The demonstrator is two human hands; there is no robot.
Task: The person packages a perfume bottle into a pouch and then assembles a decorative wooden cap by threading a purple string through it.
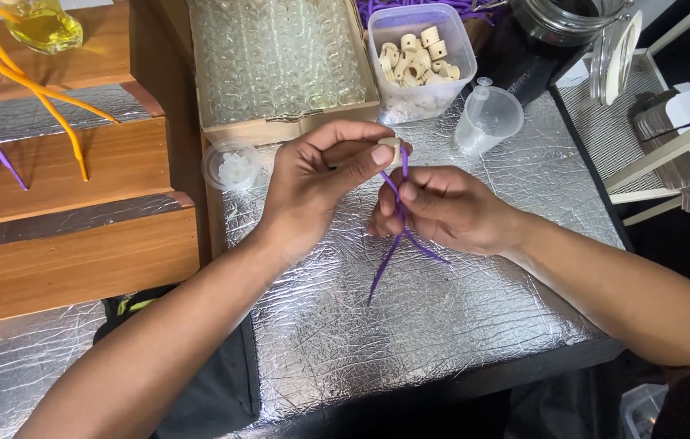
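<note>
Over the foil-covered table [459, 325], the left hand [312, 183] pinches a small pale wooden bead [391, 146] between thumb and fingers. The right hand [442, 210] is closed around purple cord [400, 213], which looks to loop up through the bead, though the fingers hide the exact path; its loose ends trail down onto the foil. Behind the hands stand a clear tub of similar beads [418, 58], a box of small glass bottles [280, 57] and a small plastic funnel cup [487, 120].
</note>
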